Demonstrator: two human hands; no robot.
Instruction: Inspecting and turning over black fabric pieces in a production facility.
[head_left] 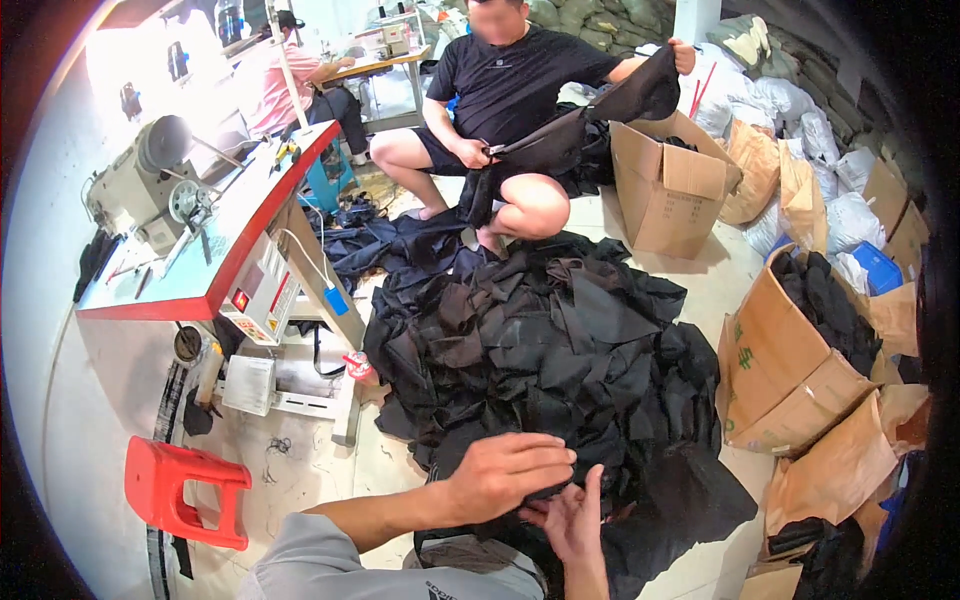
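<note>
A large heap of black cut cloth pieces (540, 340) lies on the floor in front of me. At its near edge, my left hand (510, 476) reaches in from the left, palm down, fingers stretched out together toward the right. Just below it, my right hand (574, 520) is turned palm up with its thumb raised and apart; its other fingers are slightly blurred. Black cloth shows behind and between the two hands, and I see neither hand gripping it. A wider black cloth piece (680, 520) spreads to the right of my right hand.
Across the heap a squatting person (500, 90) holds a long black cloth strip (560, 140). On the left stand a sewing machine (150, 185) on a red-edged table (215, 290) and a red stool (185, 490). Cardboard boxes (665, 190) (780, 370) line the right. Another person (285, 80) sits farther back.
</note>
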